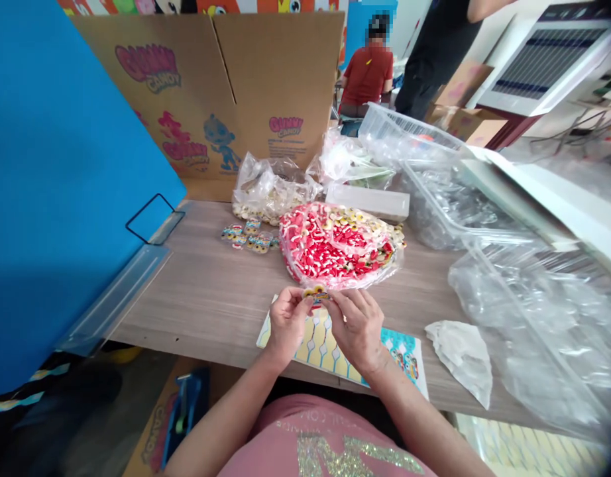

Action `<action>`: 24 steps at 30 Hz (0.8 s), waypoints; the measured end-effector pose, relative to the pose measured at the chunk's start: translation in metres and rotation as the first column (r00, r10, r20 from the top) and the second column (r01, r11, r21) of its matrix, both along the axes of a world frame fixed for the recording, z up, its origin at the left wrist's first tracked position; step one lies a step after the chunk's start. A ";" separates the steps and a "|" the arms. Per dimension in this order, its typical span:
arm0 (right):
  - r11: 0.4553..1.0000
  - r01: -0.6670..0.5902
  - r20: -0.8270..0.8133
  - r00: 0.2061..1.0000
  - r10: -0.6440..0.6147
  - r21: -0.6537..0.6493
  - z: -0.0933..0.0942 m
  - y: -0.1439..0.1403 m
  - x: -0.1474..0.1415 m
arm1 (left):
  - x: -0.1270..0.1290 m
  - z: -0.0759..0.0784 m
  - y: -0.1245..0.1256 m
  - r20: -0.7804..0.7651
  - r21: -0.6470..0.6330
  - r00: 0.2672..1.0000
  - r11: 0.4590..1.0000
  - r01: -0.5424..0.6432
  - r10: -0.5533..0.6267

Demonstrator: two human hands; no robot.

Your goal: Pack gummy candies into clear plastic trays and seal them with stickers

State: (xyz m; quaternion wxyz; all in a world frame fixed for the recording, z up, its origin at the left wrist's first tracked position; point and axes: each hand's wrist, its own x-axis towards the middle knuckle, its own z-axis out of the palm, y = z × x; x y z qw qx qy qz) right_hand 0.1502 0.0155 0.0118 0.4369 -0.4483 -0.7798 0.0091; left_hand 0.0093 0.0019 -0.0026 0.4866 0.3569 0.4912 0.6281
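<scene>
Wood-grain desk (211, 298) in a busy packing room, blue partition (52, 165) along its left edge and an opened cardboard carton (226, 86) printed "Gummy Candy" standing at the far edge. Both hands meet above the near edge — left hand (287, 322) and right hand (356, 326) each pinching one end of a small wrapped candy (316, 293) with thumb and fingertips, candy held just off the surface. Directly beneath the hands lies a printed card sheet (325, 348), flat on the desk and reaching the near edge. Just behind the candy sits a clear bag of red-and-white gummies (338, 245), mid-desk. Behind that, toward the far edge, a second bag of pale candies (268, 192) with a few loose wrapped pieces (248, 237) beside it. Right side of the desk — crumpled clear plastic (534, 311), clear plastic trays (425, 172), and a white crumpled wrapper (459, 354) near the front edge. Two people in the background, beyond the carton.
</scene>
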 end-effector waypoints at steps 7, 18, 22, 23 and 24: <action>0.827 -0.380 -0.405 0.891 0.206 -0.414 0.009 0.010 0.006 | -0.008 0.002 -0.009 -0.045 0.007 0.998 0.999 0.038 -0.038; 0.408 -0.710 -0.791 0.609 -0.052 -0.573 -0.022 0.010 -0.001 | -0.013 -0.001 -0.011 0.230 -0.095 0.965 0.983 0.154 -0.129; 0.555 -0.557 -0.651 0.758 0.037 -0.618 -0.022 0.001 -0.003 | -0.013 -0.005 -0.012 0.218 -0.142 0.971 0.981 0.129 -0.096; 0.576 -0.551 -0.654 0.756 0.038 -0.604 -0.024 0.001 -0.004 | -0.014 -0.007 -0.011 0.209 -0.142 0.975 0.984 0.111 -0.079; 0.592 -0.557 -0.677 0.735 0.025 -0.583 -0.027 0.001 -0.005 | -0.014 -0.008 -0.009 0.197 -0.138 0.979 0.987 0.087 -0.059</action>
